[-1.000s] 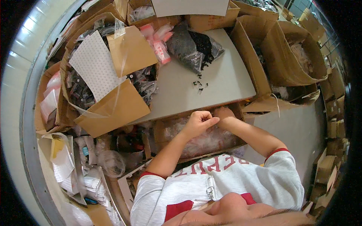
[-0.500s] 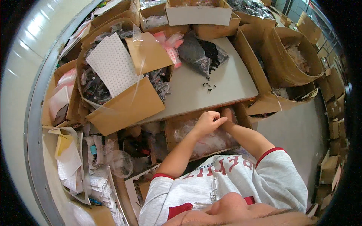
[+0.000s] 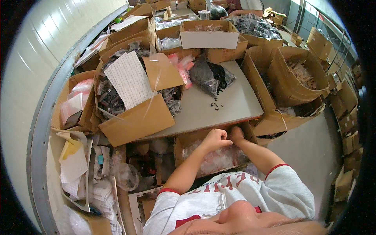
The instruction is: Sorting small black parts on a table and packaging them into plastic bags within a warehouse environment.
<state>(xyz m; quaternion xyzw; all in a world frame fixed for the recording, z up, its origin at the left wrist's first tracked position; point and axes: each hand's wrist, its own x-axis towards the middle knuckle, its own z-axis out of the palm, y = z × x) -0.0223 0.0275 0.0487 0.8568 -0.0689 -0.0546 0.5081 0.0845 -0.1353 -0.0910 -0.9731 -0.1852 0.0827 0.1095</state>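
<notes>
My left hand (image 3: 216,140) hovers over an open cardboard box (image 3: 178,150) at the near edge of the table. Its fingers are curled in, and whatever they may hold is hidden. Just right of it, my right hand (image 3: 236,134) reaches toward the box's far right side, with its fingertips out of sight. Clear plastic bags (image 3: 213,159) fill the box under both hands. On the table (image 3: 196,117) beyond lies an open clear bag of small black parts (image 3: 207,76), and several loose black parts (image 3: 215,105) have spilled in front of it.
At left stands a large carton of bagged dark parts (image 3: 109,98), topped by a white dotted sheet (image 3: 129,80). Pink-edged plastic bags (image 3: 182,68) lie beside it. Tall cardboard boxes (image 3: 301,78) line the right side. A person's arm (image 3: 244,13) shows at the far end.
The view has tilted, bringing more of the far end into sight. My hands, close together before, are now slightly apart, the left a little farther left.
</notes>
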